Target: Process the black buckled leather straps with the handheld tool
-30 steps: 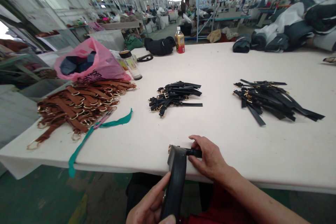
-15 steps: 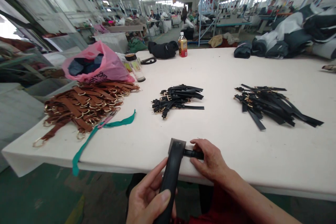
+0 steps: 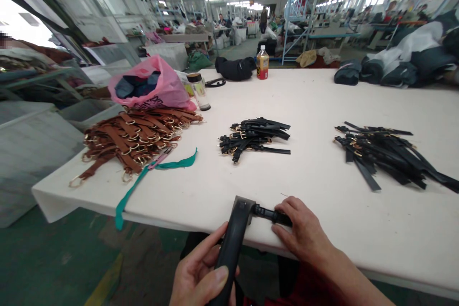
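In my left hand point(image 3: 201, 270) is a long black handle-like piece point(image 3: 231, 244) with a squarish, greyish flat end; its exact kind I cannot tell. The thumb lies on top and the fingers wrap underneath. My right hand point(image 3: 304, 227) pinches a short black strap point(image 3: 266, 212) between thumb and fingers. The strap's left end meets the squarish end of the black piece, just over the table's front edge. Past my hands lies a pile of black buckle straps point(image 3: 251, 136) with gold-coloured buckles.
More black straps point(image 3: 390, 158) lie at the right. On the left are brown straps with metal rings point(image 3: 132, 141), a teal ribbon point(image 3: 134, 193) and a pink bag point(image 3: 167, 86). A jar point(image 3: 200, 93) and drink bottle point(image 3: 263, 63) stand farther back on the white table point(image 3: 311, 105).
My right hand has slid right along the black strap, so more of it shows between my hands. My left hand keeps its hold. The view has turned slightly left.
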Available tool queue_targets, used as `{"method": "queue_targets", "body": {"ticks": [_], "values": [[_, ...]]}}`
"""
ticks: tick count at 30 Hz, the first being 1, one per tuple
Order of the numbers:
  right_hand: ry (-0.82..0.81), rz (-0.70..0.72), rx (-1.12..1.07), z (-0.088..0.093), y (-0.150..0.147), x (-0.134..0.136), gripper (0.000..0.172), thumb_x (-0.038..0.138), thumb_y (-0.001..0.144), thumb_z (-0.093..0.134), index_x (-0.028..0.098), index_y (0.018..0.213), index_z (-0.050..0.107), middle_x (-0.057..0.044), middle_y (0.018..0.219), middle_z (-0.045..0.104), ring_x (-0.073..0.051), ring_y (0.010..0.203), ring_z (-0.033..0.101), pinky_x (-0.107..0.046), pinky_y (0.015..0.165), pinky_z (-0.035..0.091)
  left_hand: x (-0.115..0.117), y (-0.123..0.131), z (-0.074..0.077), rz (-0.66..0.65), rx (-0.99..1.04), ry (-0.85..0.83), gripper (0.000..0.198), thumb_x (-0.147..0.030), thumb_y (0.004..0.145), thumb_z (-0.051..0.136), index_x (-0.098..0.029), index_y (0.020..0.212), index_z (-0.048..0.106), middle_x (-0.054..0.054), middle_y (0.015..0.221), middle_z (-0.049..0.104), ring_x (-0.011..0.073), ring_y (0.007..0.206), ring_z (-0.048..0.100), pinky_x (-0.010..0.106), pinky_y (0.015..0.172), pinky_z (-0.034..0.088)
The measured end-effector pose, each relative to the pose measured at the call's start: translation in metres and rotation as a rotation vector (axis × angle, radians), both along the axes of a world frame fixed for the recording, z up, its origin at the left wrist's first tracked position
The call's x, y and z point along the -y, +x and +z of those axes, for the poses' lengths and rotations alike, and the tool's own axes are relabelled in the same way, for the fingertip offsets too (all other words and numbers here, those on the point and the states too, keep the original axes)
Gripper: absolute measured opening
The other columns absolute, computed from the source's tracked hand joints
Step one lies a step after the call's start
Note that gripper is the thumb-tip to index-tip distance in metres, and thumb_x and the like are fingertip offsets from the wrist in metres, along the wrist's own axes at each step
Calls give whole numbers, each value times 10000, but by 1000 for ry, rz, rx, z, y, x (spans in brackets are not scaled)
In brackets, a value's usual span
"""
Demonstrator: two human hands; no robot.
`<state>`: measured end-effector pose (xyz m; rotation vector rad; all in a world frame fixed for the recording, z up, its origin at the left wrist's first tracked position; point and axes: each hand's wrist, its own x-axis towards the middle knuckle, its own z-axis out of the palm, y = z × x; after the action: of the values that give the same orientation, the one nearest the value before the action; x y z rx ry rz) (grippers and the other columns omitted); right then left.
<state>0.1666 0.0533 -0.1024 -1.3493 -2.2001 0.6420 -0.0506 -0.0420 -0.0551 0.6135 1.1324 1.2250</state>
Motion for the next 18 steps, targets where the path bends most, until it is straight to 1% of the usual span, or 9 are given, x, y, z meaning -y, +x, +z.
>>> {"method": "queue_targets", "body": {"ticks": [3, 6, 9, 12, 15, 18], "values": [[-36, -23, 169, 11, -2, -1, 136, 219, 717, 616, 216, 851, 594, -46, 850, 554, -217, 811, 494, -349, 727, 378, -2, -1, 0, 3, 31, 4, 586, -303, 697, 685, -212, 1254, 530, 65, 648, 701, 177, 344, 605, 216, 305, 399], [-35, -31, 243, 16, -8, -2, 92, 236, 734, 613, 217, 823, 598, -40, 843, 565, -218, 810, 494, -349, 731, 357, -1, -3, -2, 10, 85, 6, 577, -283, 691, 692, -224, 1245, 543, 62, 660, 706, 178, 351, 612, 214, 307, 408], [-34, -14, 204, 14, -14, -1, 128, 219, 760, 596, 224, 887, 603, -33, 871, 577, -207, 833, 501, -337, 748, 358, 0, -6, -6, -5, 137, 21, 540, -265, 693, 697, -242, 1217, 572, 61, 668, 711, 189, 366, 626, 221, 317, 426], [-19, -15, 161, 6, -19, 0, 171, 224, 783, 581, 227, 953, 600, -38, 893, 587, -206, 846, 509, -337, 760, 370, 0, -10, -10, -28, 171, 33, 508, -255, 701, 697, -254, 1198, 591, 69, 683, 717, 195, 371, 632, 225, 324, 426], [-11, -21, 121, -1, -22, 0, 179, 243, 804, 563, 219, 978, 599, -43, 895, 600, -206, 853, 529, -336, 762, 391, 0, -16, -14, -47, 203, 39, 506, -255, 709, 691, -261, 1204, 587, 75, 697, 721, 192, 381, 635, 226, 340, 422], [-53, -42, 50, -6, -25, 0, 197, 248, 800, 565, 218, 992, 598, -32, 897, 621, -188, 841, 562, -313, 752, 420, -2, -22, -17, -66, 227, 33, 530, -269, 703, 694, -258, 1220, 574, 78, 690, 719, 187, 383, 629, 230, 356, 417]]}}
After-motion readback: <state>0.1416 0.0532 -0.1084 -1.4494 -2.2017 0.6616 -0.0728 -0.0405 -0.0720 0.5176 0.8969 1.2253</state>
